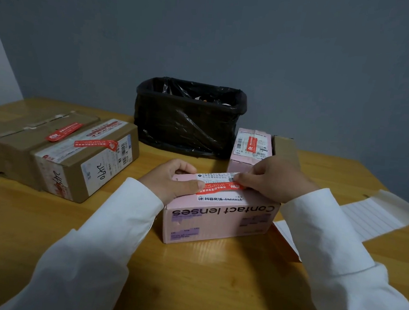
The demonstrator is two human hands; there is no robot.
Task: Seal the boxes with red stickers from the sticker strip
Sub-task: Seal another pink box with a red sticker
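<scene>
A pink box (218,219) printed "Contact lenses" stands on the table in front of me. A red sticker (216,188) lies across its top over a white label. My left hand (172,181) grips the box's left end, its thumb pressing the sticker's left end. My right hand (277,182) has its fingertips on the sticker's right end. The white sticker strip (374,217) lies on the table at the right, partly behind my right sleeve.
Two brown cardboard boxes (59,153) with red stickers on top sit at the left. A second pink box (251,148) with a red sticker stands behind, beside a black-lined bin (189,119). A brown cardboard piece (284,149) leans at its right.
</scene>
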